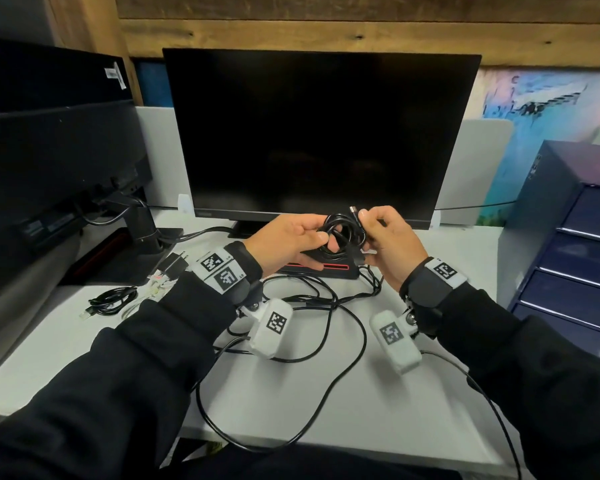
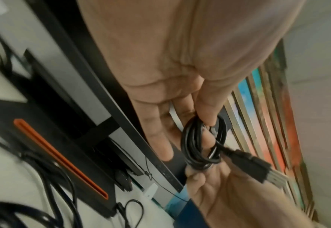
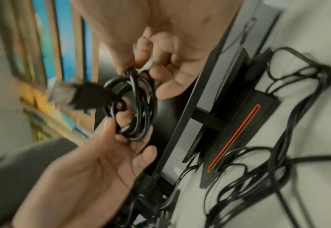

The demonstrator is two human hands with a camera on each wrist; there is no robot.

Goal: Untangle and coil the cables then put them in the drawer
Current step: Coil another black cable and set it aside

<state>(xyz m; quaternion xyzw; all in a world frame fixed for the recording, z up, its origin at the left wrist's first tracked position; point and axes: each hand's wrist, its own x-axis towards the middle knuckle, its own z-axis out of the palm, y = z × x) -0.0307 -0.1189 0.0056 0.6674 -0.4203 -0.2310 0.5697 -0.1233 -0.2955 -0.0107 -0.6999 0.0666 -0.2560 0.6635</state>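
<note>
A small black coiled cable (image 1: 343, 233) hangs between both hands in front of the monitor, above the desk. My left hand (image 1: 326, 239) pinches the coil's left side between thumb and fingers. At the right side my right hand (image 1: 366, 220) grips the strand near the USB plug (image 1: 354, 209), which pokes upward. The left wrist view shows the coil (image 2: 201, 141) under my left thumb (image 2: 207, 118), plug (image 2: 258, 168) pointing away. In the right wrist view my right hand (image 3: 139, 67) pinches the coil (image 3: 135, 108) at its top. A blue drawer unit (image 1: 568, 254) stands right, drawers closed.
Loose black tangled cables (image 1: 309, 306) sprawl over the white desk (image 1: 378, 410) under my wrists. A second coiled cable (image 1: 111, 301) and a charger (image 1: 174, 265) lie at the left. The monitor (image 1: 319, 133) and its stand base (image 1: 326, 268) sit close behind my hands.
</note>
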